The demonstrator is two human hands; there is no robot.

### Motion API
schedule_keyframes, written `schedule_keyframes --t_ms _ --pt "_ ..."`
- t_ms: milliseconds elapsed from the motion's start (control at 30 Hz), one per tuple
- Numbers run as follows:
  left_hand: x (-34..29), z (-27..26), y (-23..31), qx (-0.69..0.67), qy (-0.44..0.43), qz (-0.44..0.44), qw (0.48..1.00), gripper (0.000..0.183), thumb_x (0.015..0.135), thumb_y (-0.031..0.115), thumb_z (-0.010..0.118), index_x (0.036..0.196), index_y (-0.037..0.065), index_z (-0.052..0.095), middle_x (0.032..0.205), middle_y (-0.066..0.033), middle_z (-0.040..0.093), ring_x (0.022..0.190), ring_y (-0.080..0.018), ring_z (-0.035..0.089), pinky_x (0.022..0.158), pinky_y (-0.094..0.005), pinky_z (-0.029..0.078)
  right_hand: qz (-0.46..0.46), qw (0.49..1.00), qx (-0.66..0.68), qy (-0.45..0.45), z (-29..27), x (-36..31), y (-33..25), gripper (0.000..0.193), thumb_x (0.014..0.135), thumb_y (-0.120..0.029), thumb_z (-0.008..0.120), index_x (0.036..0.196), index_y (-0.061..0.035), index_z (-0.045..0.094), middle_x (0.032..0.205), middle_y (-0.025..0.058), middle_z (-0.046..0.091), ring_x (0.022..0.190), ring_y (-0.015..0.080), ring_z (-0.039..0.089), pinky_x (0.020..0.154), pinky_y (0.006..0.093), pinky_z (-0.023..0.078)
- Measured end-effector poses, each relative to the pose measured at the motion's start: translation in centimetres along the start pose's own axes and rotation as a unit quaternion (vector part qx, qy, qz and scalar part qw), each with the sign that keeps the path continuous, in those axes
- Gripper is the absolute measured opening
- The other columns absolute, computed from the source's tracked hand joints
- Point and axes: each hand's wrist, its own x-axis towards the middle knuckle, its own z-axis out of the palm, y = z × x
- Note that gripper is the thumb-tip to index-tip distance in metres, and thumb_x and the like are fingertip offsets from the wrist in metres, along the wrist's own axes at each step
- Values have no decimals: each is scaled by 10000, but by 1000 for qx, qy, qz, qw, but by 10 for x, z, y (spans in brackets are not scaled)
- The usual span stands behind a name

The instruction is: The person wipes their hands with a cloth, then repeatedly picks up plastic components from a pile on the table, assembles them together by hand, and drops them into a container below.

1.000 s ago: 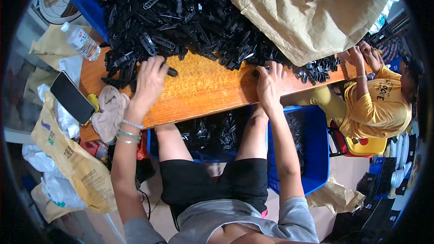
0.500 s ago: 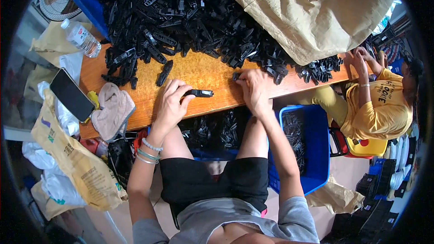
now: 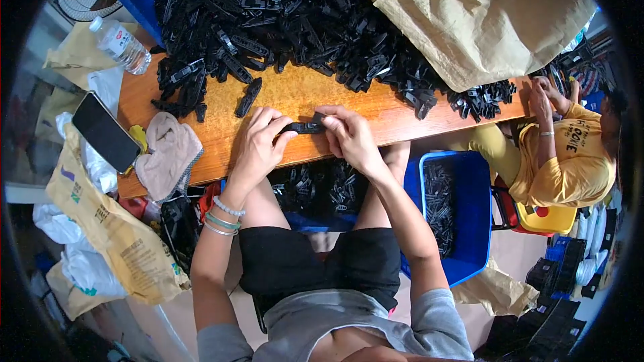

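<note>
My left hand (image 3: 263,137) grips a slim black plastic part (image 3: 300,127) by its left end, just over the near edge of the wooden table (image 3: 221,97). At the other end of it, my right hand (image 3: 347,135) pinches a small black piece (image 3: 318,119) and holds it against the part. Fingers partly hide where the two pieces meet. Past my hands lies a big heap of similar black plastic parts (image 3: 268,23). One loose black part (image 3: 249,97) rests apart from the heap, beyond my left hand.
Left on the table are a water bottle (image 3: 121,45), a phone (image 3: 106,131) and a pinkish cloth (image 3: 168,154). A brown sack (image 3: 476,20) covers the heap's right side. A blue bin (image 3: 479,221) of black pieces stands by my right leg. Another person in yellow (image 3: 570,154) sits at right.
My right hand has moved left from beside the heap, bringing a small black piece to the right end of the part in my left hand. The left hand has shifted only slightly.
</note>
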Motion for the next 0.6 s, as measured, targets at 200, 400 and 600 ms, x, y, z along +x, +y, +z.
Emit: schedule_keyframes --t_ms 200,400,600 --pt "0 0 -1 -11 4 11 1000 189 780 26 717 940 -31 635 885 -120 565 867 -297 539 767 -388 460 -8 999 20 -42 0 -3 2 330 951 -60 559 1263 49 570 682 57 591 509 86 499 492 252 443" --pt "-1 -1 -4 -25 -3 -9 1000 176 765 22 726 916 -38 658 879 -121 579 851 -289 549 762 -373 464 -123 956 -261 51 -16 -5 5 269 803 -97 728 1052 1 708 808 147 644 669 274 620 656 376 492" --pt "6 3 -1 -27 -20 29 999 156 736 4 725 871 -35 658 843 -118 584 831 -300 538 748 -386 465 -274 899 -341 -12 -18 11 2 277 686 -83 763 955 -22 743 884 117 614 909 294 564 804 370 461"
